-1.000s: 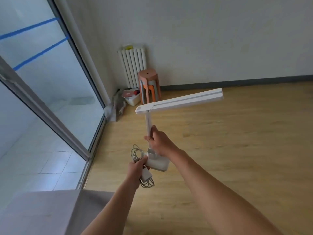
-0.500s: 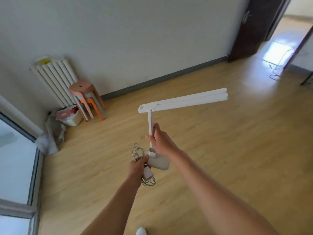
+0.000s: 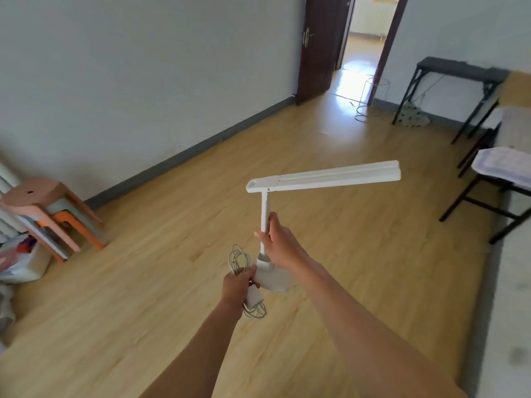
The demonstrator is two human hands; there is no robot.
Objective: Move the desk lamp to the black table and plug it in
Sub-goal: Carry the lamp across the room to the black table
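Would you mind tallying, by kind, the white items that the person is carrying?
desk lamp: 1, gripped by the right hand
coiled cable: 1, held in the left hand
power adapter: 1, same hand
Total: 3

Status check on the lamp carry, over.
Right hand grips desk lamp stem. Left hand holds coiled cord. Black table across room, far right; wire stand near doorway.
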